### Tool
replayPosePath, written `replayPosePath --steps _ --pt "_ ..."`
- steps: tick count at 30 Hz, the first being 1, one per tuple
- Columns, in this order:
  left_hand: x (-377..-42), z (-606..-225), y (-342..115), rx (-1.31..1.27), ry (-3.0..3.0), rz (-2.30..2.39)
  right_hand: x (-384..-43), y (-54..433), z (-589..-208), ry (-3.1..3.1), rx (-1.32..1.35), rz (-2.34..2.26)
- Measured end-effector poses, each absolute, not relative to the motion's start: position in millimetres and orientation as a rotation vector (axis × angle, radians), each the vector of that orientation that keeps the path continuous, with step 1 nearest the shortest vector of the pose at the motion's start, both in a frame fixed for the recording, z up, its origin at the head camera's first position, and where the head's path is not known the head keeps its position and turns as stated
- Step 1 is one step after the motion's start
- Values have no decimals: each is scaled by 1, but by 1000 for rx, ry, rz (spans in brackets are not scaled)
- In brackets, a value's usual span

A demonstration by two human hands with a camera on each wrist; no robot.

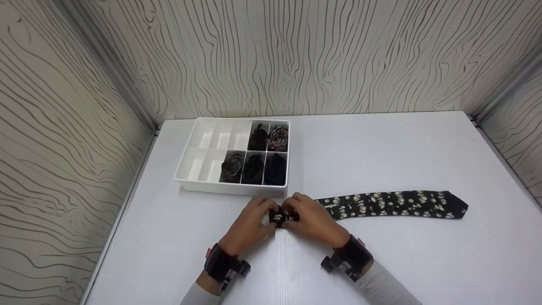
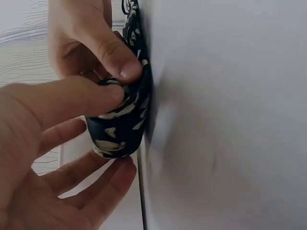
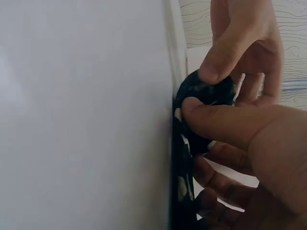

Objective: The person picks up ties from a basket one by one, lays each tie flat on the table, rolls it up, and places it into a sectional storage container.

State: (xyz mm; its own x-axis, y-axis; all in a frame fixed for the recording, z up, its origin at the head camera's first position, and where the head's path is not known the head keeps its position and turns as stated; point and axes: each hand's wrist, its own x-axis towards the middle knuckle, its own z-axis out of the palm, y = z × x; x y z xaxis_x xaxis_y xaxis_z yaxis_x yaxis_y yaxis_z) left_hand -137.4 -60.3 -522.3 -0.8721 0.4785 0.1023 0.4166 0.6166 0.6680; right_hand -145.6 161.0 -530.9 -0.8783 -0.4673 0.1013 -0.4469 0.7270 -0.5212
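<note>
A dark necktie with a pale floral print lies across the table, its wide pointed end to the right. Its left end is wound into a thick roll, standing on edge on the table. My left hand grips the roll from the left, thumb on the near side and fingers curled behind. From the right, my right hand pinches the roll where the flat length leaves it, its thumb pressed against the wound fabric in the right wrist view. Both thumbs sit close together on the roll.
Just beyond my hands stands a white divided box. Several dark rolled ties, such as a grey one and a patterned one, fill compartments at its right; those at the left are bare. A wood-grain patterned wall rises behind the white table.
</note>
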Motion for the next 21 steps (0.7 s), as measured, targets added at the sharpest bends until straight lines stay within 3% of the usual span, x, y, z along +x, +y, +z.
replayPosePath --steps 21 --pt "-138 -524 -48 863 2715 1102 -137 173 -528 2908 -766 -841"
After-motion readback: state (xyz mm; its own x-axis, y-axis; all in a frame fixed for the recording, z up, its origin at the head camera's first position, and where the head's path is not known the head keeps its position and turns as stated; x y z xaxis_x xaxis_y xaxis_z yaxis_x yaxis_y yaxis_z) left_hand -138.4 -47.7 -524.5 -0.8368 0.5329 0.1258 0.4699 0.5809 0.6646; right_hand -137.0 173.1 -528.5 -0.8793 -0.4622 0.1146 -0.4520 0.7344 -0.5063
